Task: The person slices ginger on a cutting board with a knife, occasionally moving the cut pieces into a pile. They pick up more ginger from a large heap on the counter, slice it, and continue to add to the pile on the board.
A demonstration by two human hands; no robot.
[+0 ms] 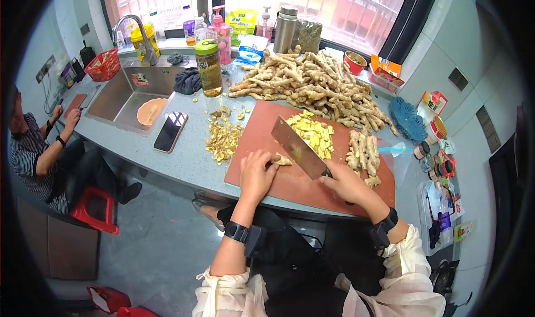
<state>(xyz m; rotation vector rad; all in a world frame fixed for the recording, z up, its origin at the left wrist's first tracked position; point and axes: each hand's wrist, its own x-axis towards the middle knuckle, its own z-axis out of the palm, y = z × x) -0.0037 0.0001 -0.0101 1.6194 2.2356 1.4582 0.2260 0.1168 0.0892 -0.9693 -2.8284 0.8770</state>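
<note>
My right hand [346, 184] grips the black handle of a cleaver [299, 147], its broad blade angled up to the left above the reddish-brown cutting board [262, 125]. With its fingers curled, my left hand [258, 175] holds a small piece of ginger [283, 160] against the board. Behind the blade lies a pile of yellow ginger slices [315, 134]. Whole ginger roots [365, 152] rest on the board's right side. Peelings and trimmings [223, 139] are heaped on the counter just left of the board.
A large mound of ginger [317, 83] stands behind the board. To the left are a phone [171, 132], a green-lidded bottle [209, 69] and a sink [120, 102]. Blue dishes [408, 119] and small jars [427, 162] line the right side. Another person [39, 155] sits at far left.
</note>
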